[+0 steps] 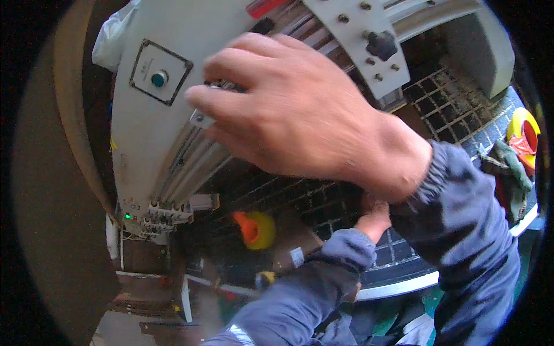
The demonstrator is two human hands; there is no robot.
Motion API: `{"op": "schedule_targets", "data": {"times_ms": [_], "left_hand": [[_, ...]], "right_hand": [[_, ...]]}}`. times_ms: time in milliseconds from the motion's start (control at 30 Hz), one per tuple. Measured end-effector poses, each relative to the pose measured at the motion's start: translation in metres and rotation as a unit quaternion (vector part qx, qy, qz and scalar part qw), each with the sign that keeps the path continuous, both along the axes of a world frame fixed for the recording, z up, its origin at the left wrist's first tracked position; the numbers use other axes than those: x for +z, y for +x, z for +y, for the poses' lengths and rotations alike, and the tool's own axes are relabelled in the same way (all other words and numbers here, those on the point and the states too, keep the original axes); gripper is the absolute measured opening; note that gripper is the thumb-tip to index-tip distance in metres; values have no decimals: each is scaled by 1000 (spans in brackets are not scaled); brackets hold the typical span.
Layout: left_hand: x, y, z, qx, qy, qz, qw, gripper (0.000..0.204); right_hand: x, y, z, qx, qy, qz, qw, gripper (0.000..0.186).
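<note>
While the right hand (294,109) curls around a small silver metal fitting (199,119) on the pale-grey machine (144,130), the left hand (376,214) is partly hidden. Its grip I cannot tell.

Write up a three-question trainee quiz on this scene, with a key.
1. Multiple choice: what colour is the round button on the framed panel?
A) Red
B) Green
C) Yellow
2. True or false: the left hand is partly hidden by the right arm.
3. Short answer: which hand has its fingers curled beside the metal bracket?

Key: 1. B. 2. True. 3. The right hand.
</note>
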State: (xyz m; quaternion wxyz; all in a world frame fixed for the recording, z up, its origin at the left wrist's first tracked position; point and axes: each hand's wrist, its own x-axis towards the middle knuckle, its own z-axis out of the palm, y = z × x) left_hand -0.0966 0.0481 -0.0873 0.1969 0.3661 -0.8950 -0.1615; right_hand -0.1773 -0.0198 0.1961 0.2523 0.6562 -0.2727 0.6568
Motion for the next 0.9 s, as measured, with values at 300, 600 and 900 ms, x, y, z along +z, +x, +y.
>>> {"op": "schedule_targets", "data": {"times_ms": [300,600,900], "left_hand": [[-14,-7,1,6,-57,14,998,62],[-4,-8,-6,10,-66,-35,997,64],[4,-6,-7,14,-81,-10,997,60]], "right_hand": [[65,52,-78,-41,186,252,949,29],[30,79,-92,-2,209,392,896,25],[24,40,-57,26,206,419,884,24]]}}
